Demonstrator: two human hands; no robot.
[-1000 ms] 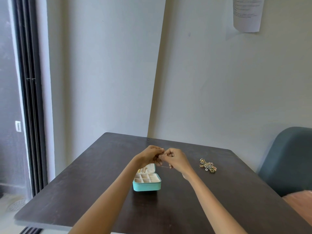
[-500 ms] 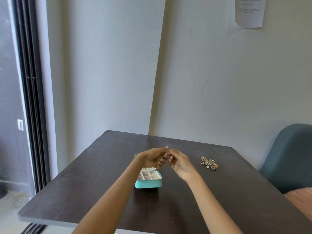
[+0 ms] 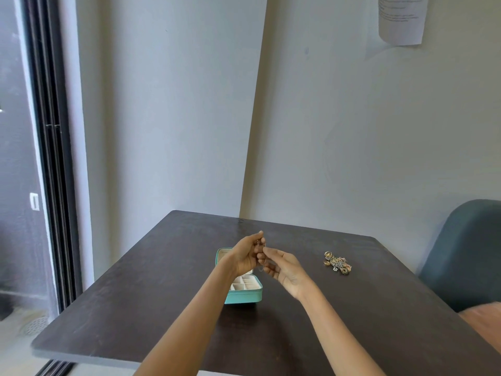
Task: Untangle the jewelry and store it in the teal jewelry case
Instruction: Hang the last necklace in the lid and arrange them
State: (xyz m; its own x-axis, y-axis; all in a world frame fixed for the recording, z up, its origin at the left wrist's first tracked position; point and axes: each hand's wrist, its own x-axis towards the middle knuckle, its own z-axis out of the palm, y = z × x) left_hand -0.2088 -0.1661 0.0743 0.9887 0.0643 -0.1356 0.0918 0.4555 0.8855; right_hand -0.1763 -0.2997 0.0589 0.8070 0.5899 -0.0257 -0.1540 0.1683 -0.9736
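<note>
Left hand (image 3: 245, 255) and right hand (image 3: 284, 268) together, pinching a thin chain (image 3: 262, 255) above open teal jewelry case (image 3: 245, 295); tangled jewelry (image 3: 337, 263) at 3 o'clock.

Looks like a plain room in a home or small office: bare grey walls, a dark wooden desk (image 3: 162, 308) pushed into the corner, a teal upholstered chair (image 3: 466, 256) on the right, a printed sheet of paper (image 3: 401, 20) on the wall, and a black-framed sliding door (image 3: 51, 185) at left.
</note>
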